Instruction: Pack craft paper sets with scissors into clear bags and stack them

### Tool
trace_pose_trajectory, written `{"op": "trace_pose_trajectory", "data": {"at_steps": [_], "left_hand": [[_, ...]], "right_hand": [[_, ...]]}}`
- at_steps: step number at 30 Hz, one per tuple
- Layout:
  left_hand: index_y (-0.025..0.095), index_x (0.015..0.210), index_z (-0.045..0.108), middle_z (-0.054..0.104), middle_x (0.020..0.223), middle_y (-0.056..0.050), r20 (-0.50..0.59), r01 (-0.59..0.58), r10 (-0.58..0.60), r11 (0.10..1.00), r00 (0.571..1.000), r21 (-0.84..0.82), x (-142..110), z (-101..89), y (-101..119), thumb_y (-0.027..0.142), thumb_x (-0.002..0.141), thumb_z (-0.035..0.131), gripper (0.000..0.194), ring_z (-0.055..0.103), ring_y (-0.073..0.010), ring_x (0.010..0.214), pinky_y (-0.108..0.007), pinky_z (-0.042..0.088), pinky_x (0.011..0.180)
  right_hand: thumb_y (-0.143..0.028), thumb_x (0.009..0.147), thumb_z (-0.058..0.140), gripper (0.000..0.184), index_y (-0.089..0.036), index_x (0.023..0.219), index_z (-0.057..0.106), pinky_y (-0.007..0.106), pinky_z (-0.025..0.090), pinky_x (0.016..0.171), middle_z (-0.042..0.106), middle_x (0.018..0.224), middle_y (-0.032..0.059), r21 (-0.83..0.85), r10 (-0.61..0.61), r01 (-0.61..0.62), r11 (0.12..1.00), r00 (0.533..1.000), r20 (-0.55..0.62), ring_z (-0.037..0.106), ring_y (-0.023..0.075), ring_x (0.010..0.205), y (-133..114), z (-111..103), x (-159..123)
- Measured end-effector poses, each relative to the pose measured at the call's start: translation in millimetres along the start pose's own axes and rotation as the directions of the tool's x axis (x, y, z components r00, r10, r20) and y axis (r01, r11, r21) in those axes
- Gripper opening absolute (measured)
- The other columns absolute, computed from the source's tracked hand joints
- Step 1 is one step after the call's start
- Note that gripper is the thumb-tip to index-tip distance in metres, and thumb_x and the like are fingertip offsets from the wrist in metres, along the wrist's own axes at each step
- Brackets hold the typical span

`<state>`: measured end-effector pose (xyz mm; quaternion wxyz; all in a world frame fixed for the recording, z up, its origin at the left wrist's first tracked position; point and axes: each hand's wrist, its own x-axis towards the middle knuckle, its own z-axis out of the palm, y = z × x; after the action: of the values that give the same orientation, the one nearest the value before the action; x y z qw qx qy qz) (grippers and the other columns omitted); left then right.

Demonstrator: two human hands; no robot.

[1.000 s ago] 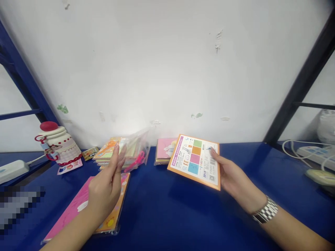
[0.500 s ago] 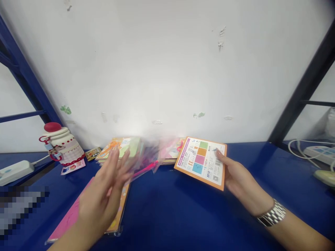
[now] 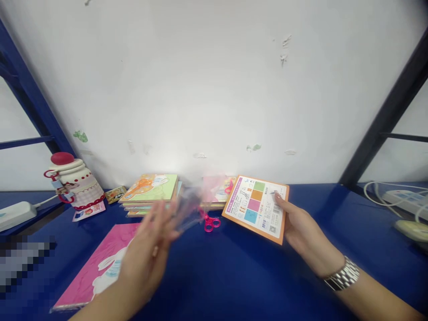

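On the blue table [image 3: 207,276], your right hand [image 3: 304,227] pinches an orange paper pack [image 3: 256,209] by its edge, while your left hand [image 3: 147,254], open and blurred, hangs over a pink folder [image 3: 96,267], near a clear bag [image 3: 189,207] and pink scissors [image 3: 210,223].

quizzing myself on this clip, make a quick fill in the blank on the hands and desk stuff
The right hand holds a square paper pack with a ____ border.
A metal watch sits on the ____ wrist.
The scissors lying on the blue table have ____ handles.

Missing words: orange; right; pink
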<state>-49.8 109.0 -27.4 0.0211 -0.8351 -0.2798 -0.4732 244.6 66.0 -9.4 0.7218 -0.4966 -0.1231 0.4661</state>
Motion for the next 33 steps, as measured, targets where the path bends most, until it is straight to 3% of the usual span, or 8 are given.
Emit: {"op": "trace_pose_trajectory", "data": {"at_steps": [3,9,12,18,24,26,30,33], "left_hand": [[0.024,0.146,0.008,0.057,0.128,-0.006,0.144,-0.204,0.198,0.978,0.97,0.031,-0.5,6.7,1.5,0.007,0.09,0.039,0.067,0.041,-0.0209,0.127,-0.042,0.036,0.107],[0.027,0.145,0.016,0.062,0.123,-0.004,-0.094,0.38,-0.376,0.925,0.922,0.028,15.4,-6.4,-8.3,0.027,0.094,0.041,0.057,0.052,-0.023,0.118,-0.034,0.053,0.089],[0.028,0.145,0.018,0.06,0.125,-0.005,-0.22,0.237,-0.192,0.951,0.956,0.199,20.5,-8.7,-16.6,0.023,0.093,0.041,0.056,0.048,-0.024,0.122,-0.041,0.044,0.101],[0.022,0.142,0.029,0.041,0.141,-0.013,0.278,-0.295,0.206,0.896,0.938,0.333,14.9,31.7,-38.1,0.038,0.09,0.048,0.058,0.027,-0.0322,0.135,-0.059,0.013,0.11],[0.029,0.136,0.04,0.032,0.148,-0.003,0.432,0.208,-0.114,0.962,0.895,-0.177,10.6,25.7,-16.0,0.041,0.09,0.047,0.049,0.019,-0.0266,0.139,-0.051,0.008,0.114],[0.031,0.134,0.045,0.039,0.145,-0.001,0.559,0.572,-0.283,0.685,0.779,-0.451,11.0,15.2,0.5,0.048,0.09,0.043,0.048,0.026,-0.0261,0.137,-0.046,0.013,0.114],[0.017,0.13,0.052,0.052,0.135,-0.012,0.755,0.742,-0.174,-0.146,0.632,-0.654,12.6,8.0,32.2,0.068,0.083,0.032,0.072,0.041,-0.0322,0.128,-0.046,0.026,0.11],[0.016,0.125,0.056,0.06,0.124,-0.013,0.838,0.761,-0.127,-0.365,0.53,-0.537,13.7,9.5,47.6,0.05,0.088,0.046,0.052,0.052,-0.0308,0.118,-0.044,0.037,0.103]], "right_hand": [[-0.02,0.084,0.061,0.023,-0.009,0.104,0.063,0.044,0.06,0.073,0.071,0.101,0.017,-0.008,-0.004,0.004,1.0,1.0,-0.01,0.069,0.0316,0.089,0.4,0.3,0.0],[-0.02,0.082,0.064,0.017,-0.011,0.096,0.066,0.041,0.062,0.069,0.073,0.096,0.0143,-0.012,-0.032,0.032,0.999,0.999,-0.009,0.069,0.0309,0.088,1.4,-1.1,-1.8],[-0.022,0.08,0.065,0.018,-0.012,0.095,0.066,0.04,0.062,0.069,0.074,0.095,0.0136,-0.019,-0.055,0.055,0.998,0.998,-0.002,0.069,0.0307,0.089,2.2,-1.2,-2.8],[-0.029,0.077,0.068,0.023,-0.013,0.094,0.066,0.043,0.061,0.073,0.073,0.099,0.0141,-0.094,-0.193,0.197,0.976,0.98,0.046,0.069,0.0318,0.091,8.3,-1.1,-4.2],[-0.038,0.076,0.068,0.027,-0.016,0.092,0.069,0.043,0.058,0.078,0.074,0.095,0.0079,-0.286,-0.493,0.541,0.791,0.84,0.225,0.068,0.0316,0.09,14.8,-7.1,-16.8],[-0.027,0.076,0.068,0.02,-0.017,0.093,0.072,0.04,0.054,0.086,0.074,0.096,0.0059,-0.342,-0.586,0.707,0.619,0.706,0.398,0.067,0.0299,0.096,15.3,-10.8,-23.5],[-0.007,0.085,0.042,0.041,-0.008,0.124,0.056,0.042,0.043,0.101,0.061,0.124,0.0145,-0.076,-0.352,0.932,-0.354,-0.057,0.934,0.053,0.0276,0.117,18.0,-11.2,-40.2],[-0.009,0.089,0.034,0.041,-0.002,0.124,0.054,0.045,0.045,0.098,0.06,0.123,0.0184,0.134,-0.069,0.731,-0.67,-0.24,0.968,0.051,0.032,0.119,22.4,-3.9,-52.4]]}}
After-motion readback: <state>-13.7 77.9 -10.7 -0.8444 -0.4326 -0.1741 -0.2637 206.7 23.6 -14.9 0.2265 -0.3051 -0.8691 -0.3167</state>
